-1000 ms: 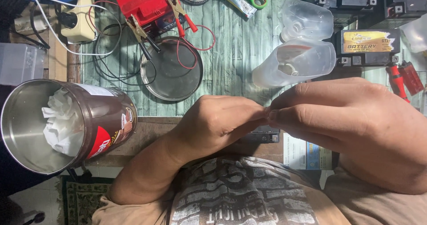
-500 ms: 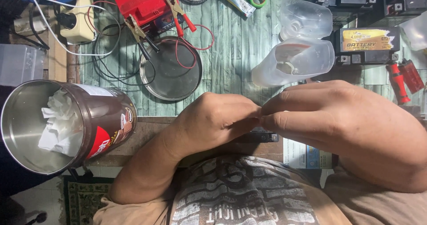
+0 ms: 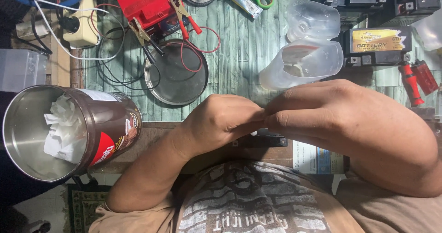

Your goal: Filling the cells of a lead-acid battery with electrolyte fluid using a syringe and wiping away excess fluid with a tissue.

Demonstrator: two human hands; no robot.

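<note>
Left hand (image 3: 221, 122) and right hand (image 3: 331, 118) meet fingertip to fingertip over the near edge of the worktop (image 3: 239, 58), both curled and pinching a small object hidden between them; only a tiny white speck (image 3: 253, 133) shows beneath. Just beyond lies a clear plastic container (image 3: 304, 62); a round metal lid (image 3: 177, 74) sits mid-worktop; an open tin can (image 3: 69, 131) holding crumpled white paper (image 3: 64, 127) lies at the left edge.

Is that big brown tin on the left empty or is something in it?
Not empty. The brown tin lies open, mouth toward the camera, with crumpled white paper inside.
</note>
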